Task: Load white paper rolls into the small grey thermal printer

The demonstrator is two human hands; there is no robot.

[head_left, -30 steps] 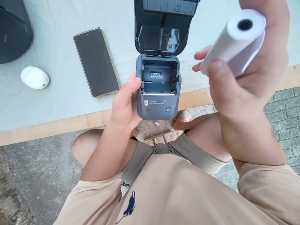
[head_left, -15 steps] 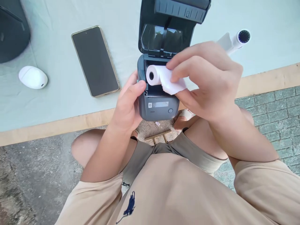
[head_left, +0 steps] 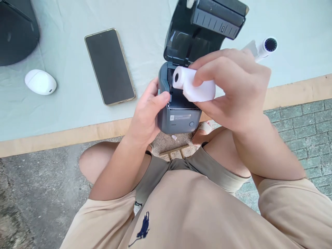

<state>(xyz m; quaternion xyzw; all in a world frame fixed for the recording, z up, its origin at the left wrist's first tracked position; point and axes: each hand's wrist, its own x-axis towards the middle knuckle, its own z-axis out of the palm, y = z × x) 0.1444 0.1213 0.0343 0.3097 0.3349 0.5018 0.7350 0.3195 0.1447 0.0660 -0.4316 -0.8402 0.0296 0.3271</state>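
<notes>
Nearest, below the printer, are the person's beige shirt point(head_left: 194, 207) and olive shorts point(head_left: 157, 169). The grey printer point(head_left: 178, 126) sits upright over the near edge of the cloth-covered counter point(head_left: 64, 114); whether it touches the counter I cannot tell. At the printer's left side, the left hand point(head_left: 147, 112) has its grip wrapped around the casing, thumb resting on the rim of the bay. At the printer's right, the right hand point(head_left: 236, 90) has its grip closed around a white paper roll point(head_left: 201, 90), fingers on top and thumb underneath. The roll slants at the mouth of the printer's bay, its left end over the opening and its right end past the side wall; how deep it sits is unclear. The lid point(head_left: 192, 41) is raised beyond the printer's bay. Left of the printer lies a dark-screened phone point(head_left: 110, 65), then a white rounded case point(head_left: 40, 82). Beyond the printer to the right, a second roll point(head_left: 266, 48) lies partly behind the right hand. Far left of the printer stands a black object point(head_left: 18, 34), cut off by the view.
</notes>
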